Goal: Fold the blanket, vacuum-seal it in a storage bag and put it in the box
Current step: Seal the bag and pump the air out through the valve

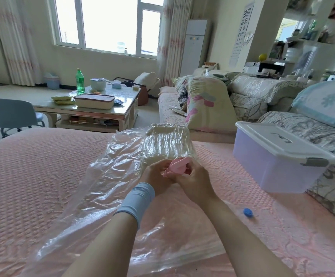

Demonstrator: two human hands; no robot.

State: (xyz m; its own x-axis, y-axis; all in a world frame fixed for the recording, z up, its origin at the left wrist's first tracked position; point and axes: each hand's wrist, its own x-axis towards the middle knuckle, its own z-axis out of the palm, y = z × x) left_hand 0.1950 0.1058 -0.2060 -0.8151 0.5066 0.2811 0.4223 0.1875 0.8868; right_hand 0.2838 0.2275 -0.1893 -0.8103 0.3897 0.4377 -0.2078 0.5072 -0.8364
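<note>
Most of the pink plastic piece (177, 165) is buried between my palms, so I can't say for sure what it is; it may be a small hand pump. My left hand (156, 174) curls round it from the left and my right hand (194, 180) wraps it from the right, fingers closed on it. Both are held just above the storage bag (106, 188). My forearms cover the middle of that clear bag, and its near left corner runs off the bottom of the view. It lies crumpled on the pink bed cover (32, 176). The blanket (166, 142) sits inside its far end, cream and pressed into flat wrinkles, its near edge hidden behind my hands. The box (276, 172) stands to the right, partly on the bed and partly against the sofa, its white lid (278, 140) on. Only one grey latch (314, 162) shows. By count: two hands, one bag, one blanket, one box, one lid, one blue cap (247, 212) lying alone on the cover near my right forearm, and one pale blue wristband (137, 202) on my left arm.
</note>
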